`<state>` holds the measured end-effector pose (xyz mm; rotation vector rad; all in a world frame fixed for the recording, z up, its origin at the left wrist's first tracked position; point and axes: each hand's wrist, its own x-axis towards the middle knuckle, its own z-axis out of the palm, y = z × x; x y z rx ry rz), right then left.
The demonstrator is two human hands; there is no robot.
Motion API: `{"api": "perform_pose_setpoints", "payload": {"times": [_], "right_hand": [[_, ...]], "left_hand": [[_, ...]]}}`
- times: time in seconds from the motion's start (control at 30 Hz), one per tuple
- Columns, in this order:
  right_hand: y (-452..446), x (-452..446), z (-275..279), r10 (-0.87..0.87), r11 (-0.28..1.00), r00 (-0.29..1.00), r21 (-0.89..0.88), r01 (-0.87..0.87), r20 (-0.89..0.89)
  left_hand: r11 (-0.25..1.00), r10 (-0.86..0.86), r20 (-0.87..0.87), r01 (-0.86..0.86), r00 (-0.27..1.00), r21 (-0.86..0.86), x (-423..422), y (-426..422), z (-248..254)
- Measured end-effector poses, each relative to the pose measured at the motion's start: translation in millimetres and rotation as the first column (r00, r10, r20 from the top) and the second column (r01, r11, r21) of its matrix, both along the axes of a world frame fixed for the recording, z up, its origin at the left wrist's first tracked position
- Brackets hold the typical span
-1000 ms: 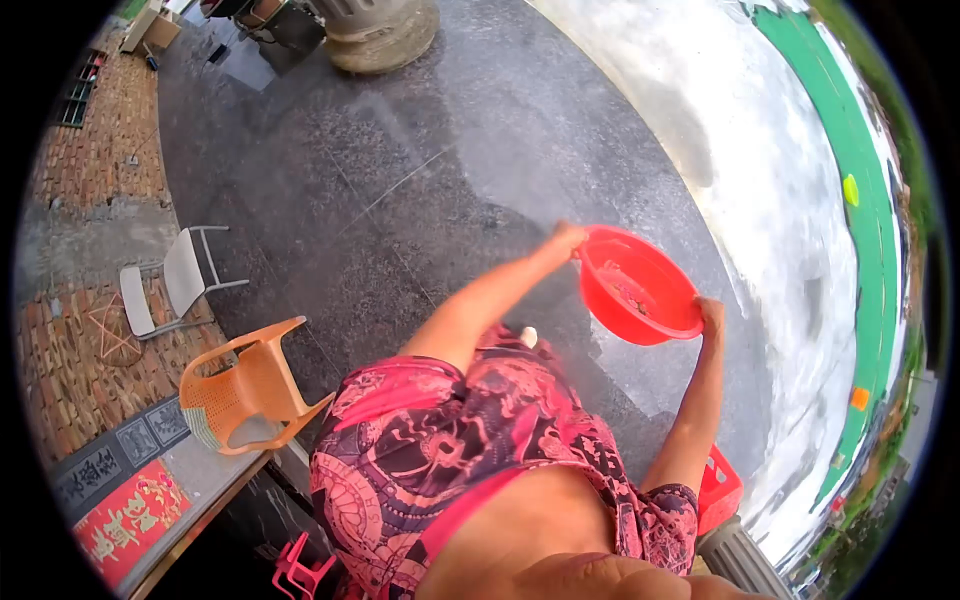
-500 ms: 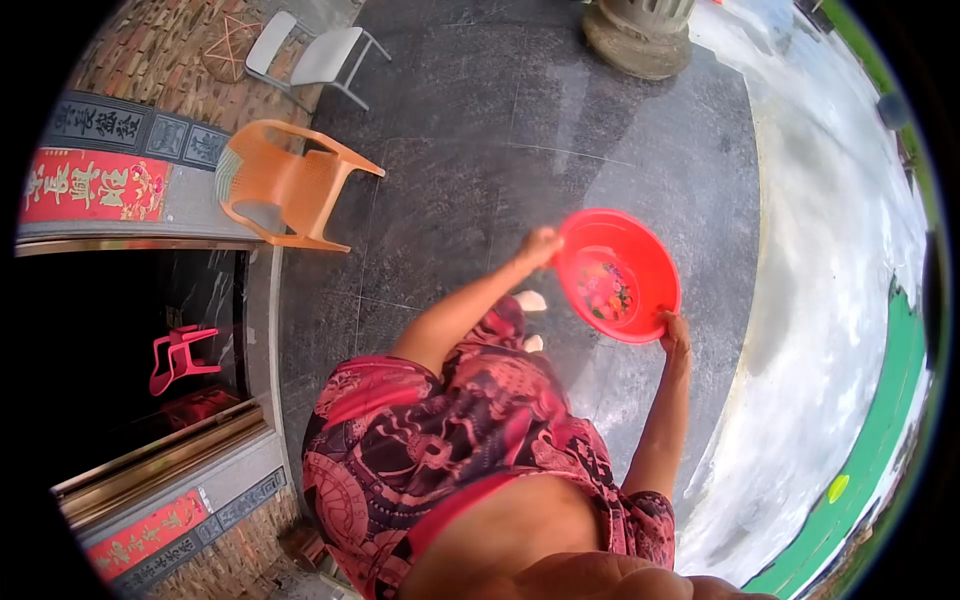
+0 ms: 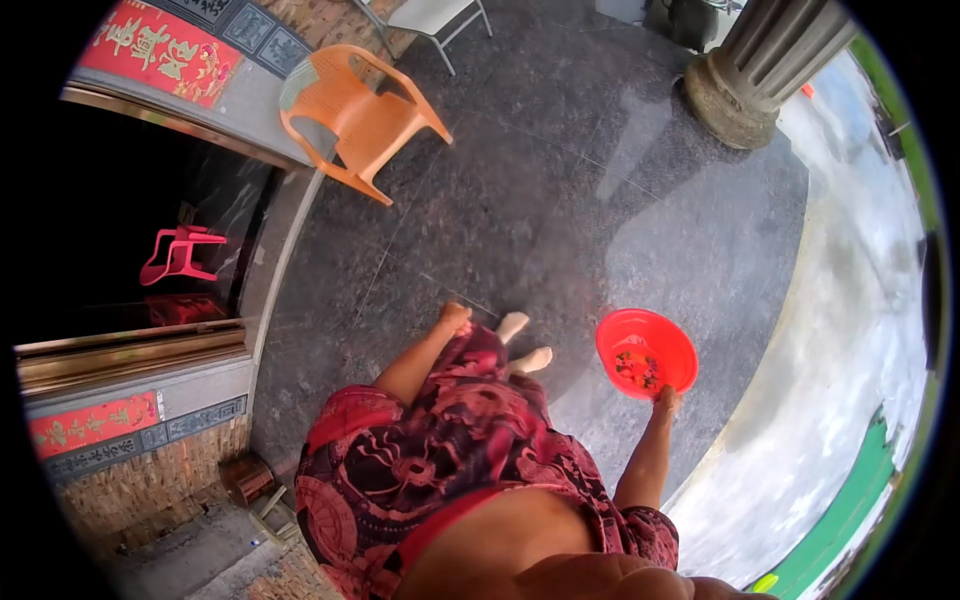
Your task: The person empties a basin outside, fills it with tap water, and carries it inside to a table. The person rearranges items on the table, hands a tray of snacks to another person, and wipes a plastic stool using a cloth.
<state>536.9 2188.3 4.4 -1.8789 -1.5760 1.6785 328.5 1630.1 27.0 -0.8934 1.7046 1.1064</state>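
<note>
A red plastic basin [image 3: 640, 335] with a flower print on its bottom hangs above the dark floor, tilted so that its inside faces me. My right hand [image 3: 667, 400] grips the near rim, its fingers partly hidden by the basin wall. Away from the basin, my left hand [image 3: 455, 318] is beside my patterned trousers, fingers curled in, with nothing visible in it. My bare feet [image 3: 520, 342] are on the floor between the two hands.
An orange plastic armchair [image 3: 372, 125] stands ahead on the left, with a white chair [image 3: 430, 14] beyond it. A stone column [image 3: 735, 95] rises at the far right. On the left, a dark doorway shows a pink chair [image 3: 180, 252]. Pale concrete [image 3: 800, 350] borders the dark tiles.
My left hand has let go of the basin and dropped back beside my leg. The basin, now in my right hand alone, is lower. My view has turned and moved.
</note>
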Motion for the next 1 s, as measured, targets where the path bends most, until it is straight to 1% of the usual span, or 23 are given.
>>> {"api": "perform_pose_setpoints", "payload": {"times": [0.03,0.07,0.1,0.13,0.17,0.2,0.23,0.27,0.3,0.33,0.37,0.4,0.47,0.5,0.53,0.57,0.6,0.67,0.73,0.8,0.9,0.97,1.0], "right_hand": [[11,18,-11,-0.019,0.999,0.988,0.045,0.013,0.152],[27,45,-35,-0.075,0.986,0.997,0.147,0.073,0.005],[17,34,2,-0.086,0.979,0.966,0.198,0.037,0.244],[12,28,34,-0.103,0.977,0.879,0.214,0.001,0.466],[20,27,42,-0.149,0.974,0.914,0.217,0.069,0.378],[28,11,54,-0.177,0.948,0.913,0.314,0.057,0.368],[30,-22,85,-0.156,0.960,0.776,0.280,-0.028,0.611],[44,-30,97,0.073,0.920,0.691,0.218,-0.324,0.720],[53,-41,103,0.023,0.938,0.857,0.286,-0.197,0.514],[64,-50,107,-0.041,0.950,0.967,0.308,-0.040,0.252],[76,-58,109,-0.103,0.955,0.995,0.279,0.101,-0.007],[71,-77,120,-0.219,0.943,0.922,0.173,0.283,-0.320],[103,-75,100,-0.172,0.815,0.916,0.470,0.340,-0.363],[95,-93,116,-0.175,0.808,0.914,0.478,0.345,-0.365],[86,-117,141,-0.211,0.729,0.964,0.683,0.047,0.159],[73,-135,157,-0.305,0.658,0.722,0.685,-0.312,0.621],[53,-144,161,-0.316,0.653,0.720,0.692,-0.307,0.618],[24,-160,163,-0.175,0.655,0.422,0.425,-0.625,0.890],[-21,-159,158,-0.218,0.734,0.411,0.426,-0.529,0.885],[-48,-151,143,-0.074,0.706,0.335,0.287,-0.648,0.939],[-86,-182,107,-0.172,0.843,0.351,0.322,-0.431,0.920],[-90,-195,86,-0.092,0.859,0.363,0.258,-0.442,0.927],[-87,-197,74,-0.014,0.840,0.382,0.218,-0.496,0.924]], "left_hand": [[1.000,0.007,-0.007,-0.007,1.000,0.006,3,-3,1],[0.999,-0.029,-0.006,0.029,1.000,0.019,6,-5,0],[0.997,-0.066,-0.006,0.066,0.998,0.030,3,-8,-4],[0.998,-0.062,0.007,0.062,0.998,0.032,6,-14,-8],[0.995,-0.034,-0.056,0.039,0.998,0.087,5,-19,-11],[0.990,-0.002,-0.117,0.019,0.993,0.143,3,-26,-15],[0.989,0.047,-0.130,-0.028,0.990,0.145,-1,-33,-8],[0.989,0.050,-0.116,-0.033,0.992,0.145,2,-46,-7],[0.989,0.085,-0.118,-0.069,0.989,0.132,-4,-59,-12],[0.987,0.120,-0.120,-0.106,0.986,0.118,-9,-75,-19],[0.989,0.123,-0.113,-0.113,0.986,0.091,-11,-93,-31],[0.989,0.147,-0.077,-0.144,0.986,0.038,-13,-109,-39],[0.979,0.193,-0.002,-0.193,0.981,-0.063,-23,-143,-56],[0.969,0.227,0.036,-0.222,0.973,-0.112,-29,-158,-67],[0.971,0.220,0.038,-0.215,0.975,-0.102,-40,-172,-72],[0.965,0.223,0.049,-0.213,0.974,-0.154,-53,-183,-77],[0.956,0.225,0.059,-0.209,0.972,-0.205,-68,-191,-82],[0.949,0.265,0.036,-0.254,0.964,-0.186,-99,-191,-91],[0.939,0.295,-0.005,-0.291,0.955,-0.183,-149,-196,-96],[0.977,0.187,-0.018,-0.188,0.982,-0.102,-209,-174,-91],[0.985,0.161,-0.138,-0.167,0.977,-0.034,-310,-144,-85],[0.989,0.149,-0.153,-0.151,0.977,0.001,-369,-121,-92],[0.989,0.148,-0.165,-0.146,0.975,0.025,-395,-108,-97]]}}
